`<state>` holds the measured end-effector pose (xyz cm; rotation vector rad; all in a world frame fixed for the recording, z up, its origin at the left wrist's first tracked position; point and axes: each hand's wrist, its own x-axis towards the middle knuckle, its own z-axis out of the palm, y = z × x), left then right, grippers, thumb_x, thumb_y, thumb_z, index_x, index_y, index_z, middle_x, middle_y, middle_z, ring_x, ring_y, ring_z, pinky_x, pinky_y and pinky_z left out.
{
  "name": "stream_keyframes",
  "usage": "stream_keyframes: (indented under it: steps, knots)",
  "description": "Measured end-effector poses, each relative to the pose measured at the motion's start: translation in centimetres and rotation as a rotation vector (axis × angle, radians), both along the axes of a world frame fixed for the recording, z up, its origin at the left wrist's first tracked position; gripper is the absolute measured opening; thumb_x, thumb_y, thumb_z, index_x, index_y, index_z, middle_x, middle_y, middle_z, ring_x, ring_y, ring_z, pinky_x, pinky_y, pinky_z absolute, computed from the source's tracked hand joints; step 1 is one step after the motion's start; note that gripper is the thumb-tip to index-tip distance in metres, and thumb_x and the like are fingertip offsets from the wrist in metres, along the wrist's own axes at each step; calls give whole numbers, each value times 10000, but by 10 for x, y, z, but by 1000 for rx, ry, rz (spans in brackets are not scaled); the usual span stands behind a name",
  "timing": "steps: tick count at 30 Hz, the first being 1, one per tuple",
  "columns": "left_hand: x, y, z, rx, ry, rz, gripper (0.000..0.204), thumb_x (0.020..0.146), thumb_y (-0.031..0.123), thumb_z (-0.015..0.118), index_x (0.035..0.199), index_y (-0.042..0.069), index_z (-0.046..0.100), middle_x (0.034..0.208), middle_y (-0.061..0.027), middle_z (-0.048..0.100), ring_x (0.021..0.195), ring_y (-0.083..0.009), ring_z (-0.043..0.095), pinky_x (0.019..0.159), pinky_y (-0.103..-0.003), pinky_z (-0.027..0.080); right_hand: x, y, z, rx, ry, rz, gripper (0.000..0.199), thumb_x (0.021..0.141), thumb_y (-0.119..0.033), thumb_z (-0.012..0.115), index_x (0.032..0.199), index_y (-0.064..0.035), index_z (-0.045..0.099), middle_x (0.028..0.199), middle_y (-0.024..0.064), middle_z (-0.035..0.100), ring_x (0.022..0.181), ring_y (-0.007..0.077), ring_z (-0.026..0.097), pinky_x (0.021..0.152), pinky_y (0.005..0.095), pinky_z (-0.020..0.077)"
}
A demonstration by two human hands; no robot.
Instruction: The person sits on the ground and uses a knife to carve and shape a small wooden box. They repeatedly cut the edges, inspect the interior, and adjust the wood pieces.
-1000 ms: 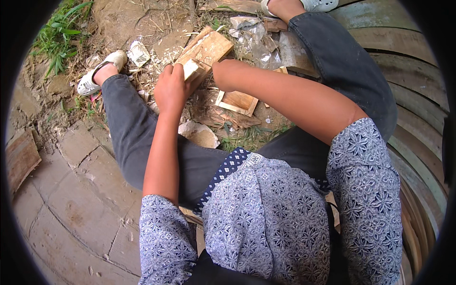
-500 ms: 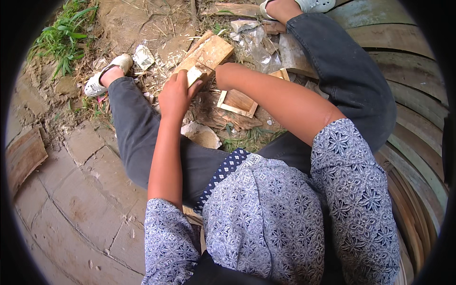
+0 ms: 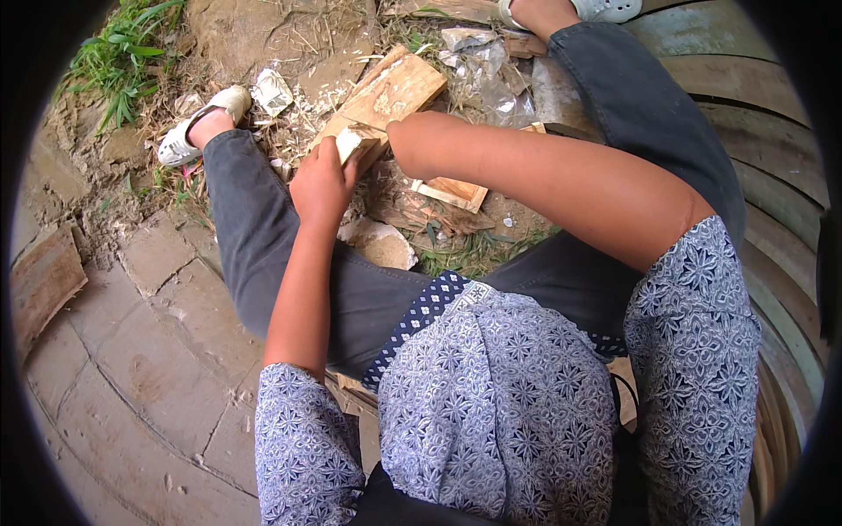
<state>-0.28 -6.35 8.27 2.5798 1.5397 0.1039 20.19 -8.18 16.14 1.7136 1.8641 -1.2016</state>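
A small pale wood block (image 3: 354,140) is gripped in my left hand (image 3: 320,188), its fingers wrapped round the near side. The block rests against the near end of a thick wooden board (image 3: 396,88) lying on the ground. My right hand (image 3: 419,145) is closed in a fist just right of the block. From it a thin dark knife blade (image 3: 364,124) points left across the block's top; the handle is hidden inside the fist. Partly under my right forearm lies a small wooden frame (image 3: 452,193) with a brown panel.
Wood shavings (image 3: 298,118) litter the soil around the board. Beyond my right hand lie clear plastic scraps (image 3: 500,92) and broken wood. A pale stone (image 3: 379,244) sits near my left thigh. Curved planks (image 3: 745,79) are stacked at the right, and paving (image 3: 132,351) spreads at the left.
My right elbow has swung outward to the right, and the blade has shifted left over the block. My left hand keeps its hold on the block. The whole view has shifted slightly.
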Motion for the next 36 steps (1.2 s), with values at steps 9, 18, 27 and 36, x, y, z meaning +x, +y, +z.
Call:
stream_keyframes:
  steps: [9, 18, 27, 36]
  knots:
    - [-1, 2, -4, 54, -71, -36, 361, 882, 391, 729, 934, 86, 543, 890, -101, 690, 785, -329, 691, 627, -446, 545, -16, -5, -46, 11, -15, -157, 321, 897, -83, 558, 1183, 34, 643, 1144, 246, 704, 1086, 386, 685, 912, 473, 551]
    - [-3, 2, -3, 38, -63, -44, 368, 884, 390, 728, 910, 79, 532, 866, -102, 675, 773, -324, 693, 626, -436, 550, -7, 11, -8, -18, -58, 8, 355, 924, -95, 547, 1251, 39, 585, 1172, 253, 684, 1108, 390, 668, 926, 472, 538]
    - [-5, 1, -3, 59, -86, -56, 354, 879, 366, 731, 914, 74, 534, 878, -108, 683, 774, -324, 696, 633, -428, 551, -20, 13, 16, -102, -153, 71, 377, 942, -83, 526, 1301, 32, 541, 1233, 254, 662, 1139, 391, 658, 935, 478, 541]
    - [-2, 3, -5, 52, -83, -37, 354, 879, 365, 729, 929, 77, 530, 878, -114, 689, 755, -338, 697, 613, -447, 549, -32, 1, -23, 64, -90, -173, 328, 903, -118, 616, 1206, -4, 671, 1165, 205, 724, 1082, 339, 713, 897, 422, 577]
